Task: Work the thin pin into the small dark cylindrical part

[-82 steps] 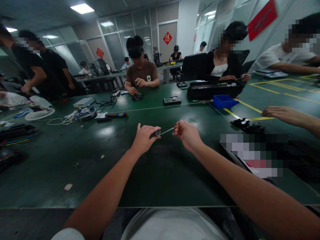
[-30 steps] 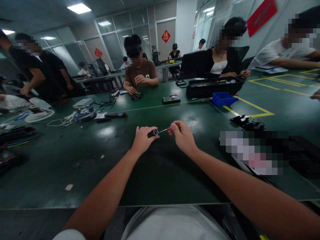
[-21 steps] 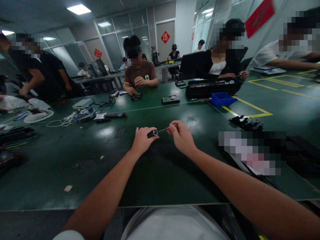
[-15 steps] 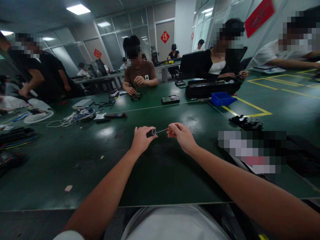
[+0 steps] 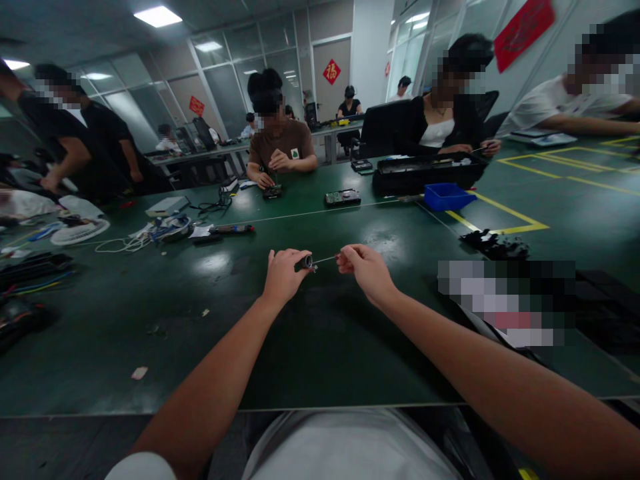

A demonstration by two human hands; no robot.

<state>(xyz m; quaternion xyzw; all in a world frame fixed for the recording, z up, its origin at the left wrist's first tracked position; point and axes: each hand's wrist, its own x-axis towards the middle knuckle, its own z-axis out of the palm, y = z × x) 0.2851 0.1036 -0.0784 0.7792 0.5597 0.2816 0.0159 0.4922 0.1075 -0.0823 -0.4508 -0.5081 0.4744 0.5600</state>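
Note:
Above the dark green table (image 5: pixel 200 353), my left hand (image 5: pixel 284 275) is closed around a small black cylindrical part (image 5: pixel 307 262), whose round end faces right. My right hand (image 5: pixel 364 270) pinches a thin metal rod (image 5: pixel 326 259) that looks like a screwdriver; its grip is mostly hidden in the fingers. The rod spans the gap between my hands, and its left end is at the cylinder's rim. A small reddish bit (image 5: pixel 314 269) shows just under the rim.
A tool with a red end (image 5: pixel 235 229) and tangled cables (image 5: pixel 170 228) lie beyond on the left. An open drive-like device (image 5: pixel 343 197), a blue tray (image 5: pixel 447 197) and black parts (image 5: pixel 495 245) are ahead and right. Several people work around the table.
The cylinder has tilted slightly in my left hand, and a small reddish bit now shows below its rim. My right hand has barely moved.

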